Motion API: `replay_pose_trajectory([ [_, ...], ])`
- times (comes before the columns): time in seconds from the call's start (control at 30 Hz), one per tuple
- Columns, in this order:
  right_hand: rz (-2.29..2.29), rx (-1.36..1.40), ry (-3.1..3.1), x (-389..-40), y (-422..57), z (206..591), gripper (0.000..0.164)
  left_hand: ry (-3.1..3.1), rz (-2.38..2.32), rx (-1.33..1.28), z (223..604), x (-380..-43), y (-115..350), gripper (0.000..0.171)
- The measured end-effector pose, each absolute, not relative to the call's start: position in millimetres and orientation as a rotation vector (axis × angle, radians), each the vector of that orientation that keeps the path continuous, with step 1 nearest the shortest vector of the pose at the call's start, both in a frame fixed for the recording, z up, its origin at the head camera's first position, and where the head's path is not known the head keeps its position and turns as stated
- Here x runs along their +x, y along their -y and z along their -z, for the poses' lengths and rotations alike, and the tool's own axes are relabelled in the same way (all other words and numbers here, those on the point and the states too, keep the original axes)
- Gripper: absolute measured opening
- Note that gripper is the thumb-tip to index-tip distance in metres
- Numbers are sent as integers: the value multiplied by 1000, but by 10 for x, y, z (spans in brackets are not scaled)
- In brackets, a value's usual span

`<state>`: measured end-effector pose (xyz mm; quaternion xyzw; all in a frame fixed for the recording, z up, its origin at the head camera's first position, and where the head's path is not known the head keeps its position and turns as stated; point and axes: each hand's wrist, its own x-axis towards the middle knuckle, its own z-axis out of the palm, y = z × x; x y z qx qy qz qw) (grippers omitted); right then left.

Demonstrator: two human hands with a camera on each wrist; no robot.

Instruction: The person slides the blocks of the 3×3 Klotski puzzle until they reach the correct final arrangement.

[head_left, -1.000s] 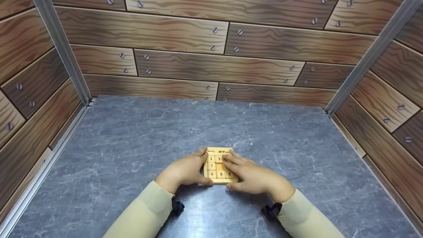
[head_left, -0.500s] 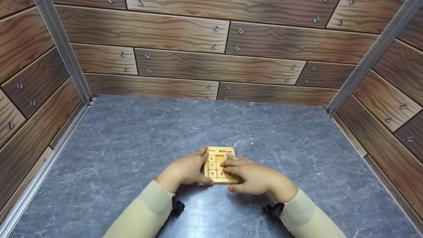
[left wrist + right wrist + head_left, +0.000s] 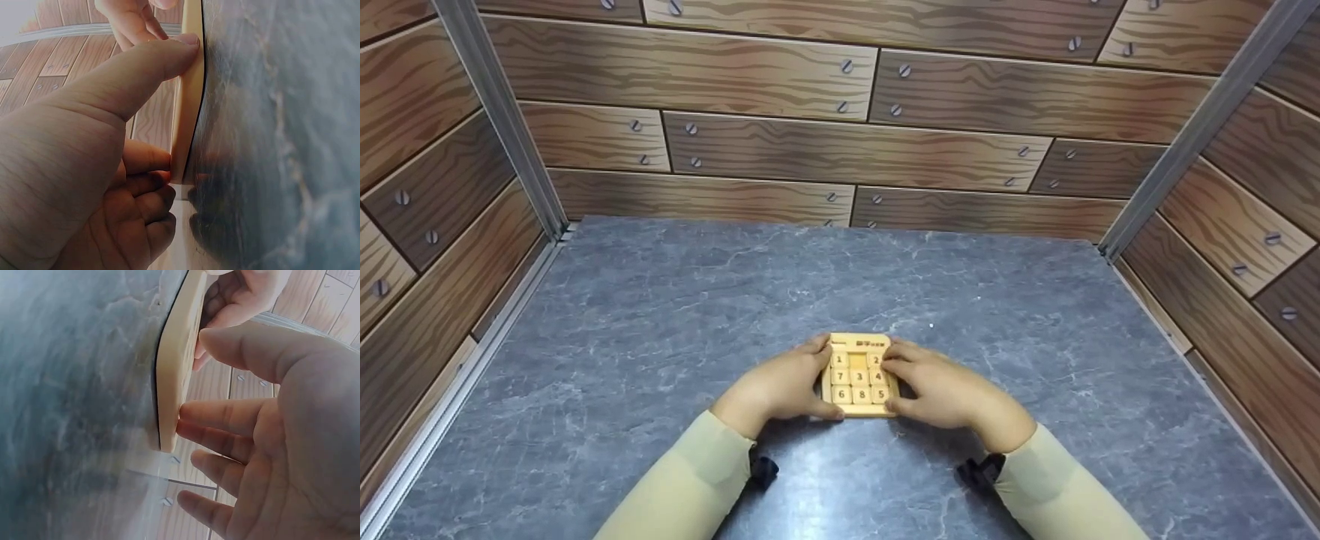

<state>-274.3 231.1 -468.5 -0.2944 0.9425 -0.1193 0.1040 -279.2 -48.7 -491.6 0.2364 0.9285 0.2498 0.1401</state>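
Puzzle board (image 3: 859, 375), a small wooden sliding-number one, lay flat on the grey slate tabletop (image 3: 660, 337), near the table's front edge and well clear of the plank-pattern back wall (image 3: 840, 150).

Head view: I saw the left hand (image 3: 781, 386) clamping the board's left edge, thumb at the near corner and a fingertip at the far corner. Right hand (image 3: 941, 390) held the right edge, fingers curled onto the rightmost tiles, thumb at the near corner. Readable tiles: 1, 2, 7, 3, 4, 6, 8, 5. Cream sleeves (image 3: 690, 480) on both forearms.

Left wrist view: the left hand's (image 3: 84, 169) thumb pressed the board's (image 3: 188, 101) thin edge, other fingers curled behind it. The other hand's fingers (image 3: 132, 19) showed past the board.

Right wrist view: the right hand (image 3: 270, 427) was only partly closed, two fingertips touching the board's (image 3: 174, 365) edge, the lower fingers off it. The left hand (image 3: 242, 298) gripped the opposite side.
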Motion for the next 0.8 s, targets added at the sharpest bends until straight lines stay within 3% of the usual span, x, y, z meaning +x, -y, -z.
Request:
replay_pose_trajectory([
  [0.2, 360, -882, -2797, -2733, -2263, 4734, 72, -2685, -718, 676, 4918, -2791, 484, 114],
  [0.53, 391, -935, -2651, -2737, -2276, 4760, 93, -2686, -717, 680, 4914, -2787, 486, 114],
  [0.67, 418, -937, -2648, -2743, -2311, 4708, 87, -2687, -721, 678, 4919, -2786, 485, 114],
  [0.8, 404, -990, -2698, -2733, -2338, 4639, 66, -2675, -743, 673, 4920, -2786, 483, 114],
])
